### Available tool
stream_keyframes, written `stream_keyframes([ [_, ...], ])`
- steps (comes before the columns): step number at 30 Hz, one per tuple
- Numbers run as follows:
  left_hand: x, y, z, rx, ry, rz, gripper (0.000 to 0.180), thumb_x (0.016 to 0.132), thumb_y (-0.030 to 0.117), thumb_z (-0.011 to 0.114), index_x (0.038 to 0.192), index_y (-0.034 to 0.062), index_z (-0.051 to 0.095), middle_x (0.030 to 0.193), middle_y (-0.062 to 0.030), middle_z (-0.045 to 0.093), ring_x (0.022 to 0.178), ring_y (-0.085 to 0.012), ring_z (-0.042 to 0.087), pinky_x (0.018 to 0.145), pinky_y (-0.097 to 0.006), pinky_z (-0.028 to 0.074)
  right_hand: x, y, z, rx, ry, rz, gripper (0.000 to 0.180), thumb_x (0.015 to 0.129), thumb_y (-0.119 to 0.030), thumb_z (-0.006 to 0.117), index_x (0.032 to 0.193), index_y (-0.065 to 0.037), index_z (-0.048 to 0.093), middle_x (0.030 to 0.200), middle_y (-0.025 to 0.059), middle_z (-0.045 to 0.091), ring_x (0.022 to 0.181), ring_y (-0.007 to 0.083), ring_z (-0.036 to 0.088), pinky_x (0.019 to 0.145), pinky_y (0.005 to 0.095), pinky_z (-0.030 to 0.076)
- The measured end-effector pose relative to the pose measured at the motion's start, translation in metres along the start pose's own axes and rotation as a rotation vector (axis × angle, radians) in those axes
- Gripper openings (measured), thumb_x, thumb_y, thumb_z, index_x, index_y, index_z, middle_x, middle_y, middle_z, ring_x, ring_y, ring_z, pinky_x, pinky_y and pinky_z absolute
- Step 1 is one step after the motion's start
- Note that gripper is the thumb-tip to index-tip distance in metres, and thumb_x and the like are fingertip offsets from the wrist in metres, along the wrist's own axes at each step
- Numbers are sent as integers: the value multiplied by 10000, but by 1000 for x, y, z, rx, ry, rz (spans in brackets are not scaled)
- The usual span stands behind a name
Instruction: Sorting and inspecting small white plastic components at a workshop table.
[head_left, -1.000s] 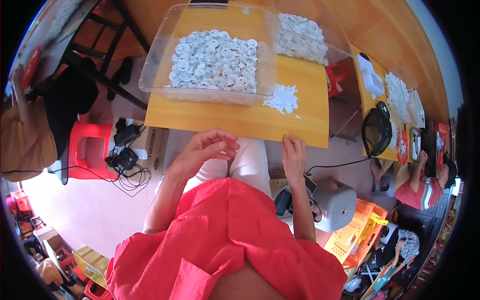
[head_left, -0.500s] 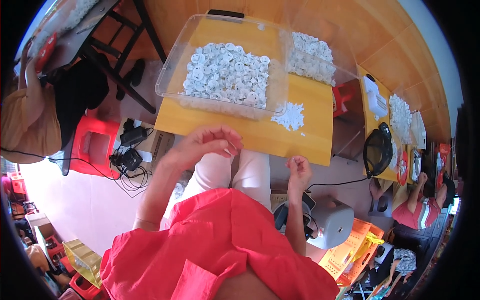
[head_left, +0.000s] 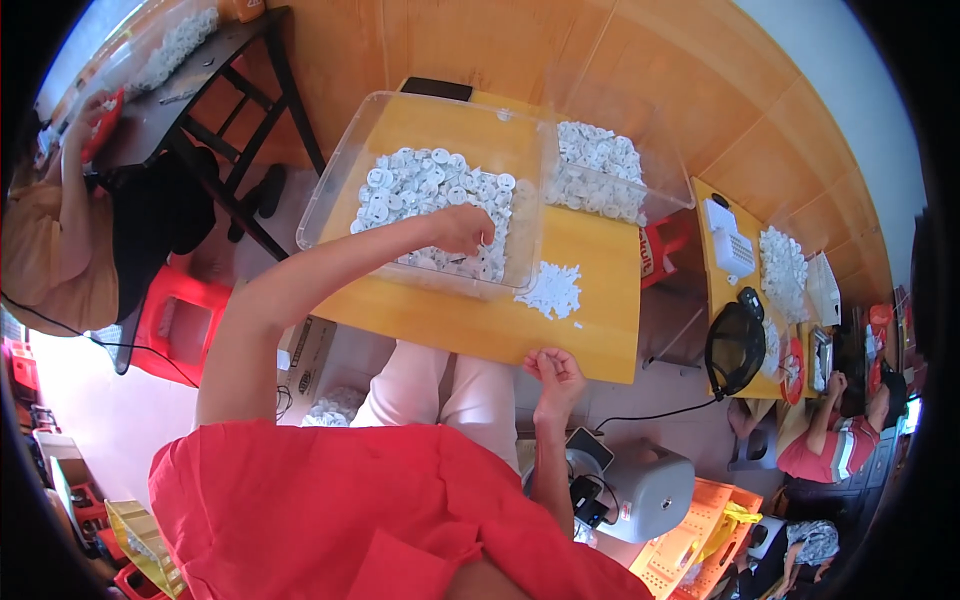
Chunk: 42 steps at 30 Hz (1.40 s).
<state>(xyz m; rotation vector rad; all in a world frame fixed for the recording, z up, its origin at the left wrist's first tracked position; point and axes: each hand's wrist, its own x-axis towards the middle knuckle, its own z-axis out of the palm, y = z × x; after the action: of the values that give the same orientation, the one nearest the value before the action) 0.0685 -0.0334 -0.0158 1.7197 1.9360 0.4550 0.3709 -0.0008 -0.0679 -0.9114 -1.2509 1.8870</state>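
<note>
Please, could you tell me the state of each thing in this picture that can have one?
Front tub: open, partly filled
White round parts: loose, heaped in front tub
Rear tub: partly filled
Small white pieces: loose on the table
Left hand: over the white round parts, fingers bent; grip hidden
Right hand: at table's near edge, fingers curled; grip unclear
Orange crate: open, yellow item inside

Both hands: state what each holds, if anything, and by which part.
Cannot be told. The left hand is over the white discs in the clear tub; the right hand, by the table, shows nothing clearly.
</note>
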Motion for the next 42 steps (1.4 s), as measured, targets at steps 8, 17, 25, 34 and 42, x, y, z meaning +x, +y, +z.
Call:
stream_keyframes([
  [8,9,-8,-2,-103,-112,98,196,655,68,653,838,7,620,800,-116,634,760,-226,624,663,-329,492,4,11,-8,-24,18,23,62,825,25,552,886,37,557,796,112,622,698,160,612,641,276,527],
  [17,-2,5,-23,-349,67,-170,42,729,6,608,745,-3,570,711,-83,609,632,-141,623,544,-246,501,4,12,-1,-50,19,-25,61,790,15,603,851,9,600,733,46,601,631,98,566,597,243,507],
  [25,-46,46,-50,-1226,207,-34,63,827,42,578,854,33,521,873,-81,605,829,-174,628,739,-257,525,-6,8,1,-31,-7,-24,84,785,-3,615,865,16,600,738,66,606,632,122,582,578,256,522],
  [34,-111,99,5,-1751,158,207,89,834,83,590,881,71,515,1003,-121,588,829,-155,604,745,-256,509,-12,-46,27,48,-160,-32,37,810,-17,586,830,12,578,747,65,601,673,131,592,643,249,504],
  [42,-128,105,65,-1985,218,240,117,843,92,575,943,61,525,1013,-101,557,910,-136,564,756,-277,511,-30,-71,51,196,-297,-25,46,813,14,562,857,6,574,807,88,594,709,153,599,650,278,524],
])
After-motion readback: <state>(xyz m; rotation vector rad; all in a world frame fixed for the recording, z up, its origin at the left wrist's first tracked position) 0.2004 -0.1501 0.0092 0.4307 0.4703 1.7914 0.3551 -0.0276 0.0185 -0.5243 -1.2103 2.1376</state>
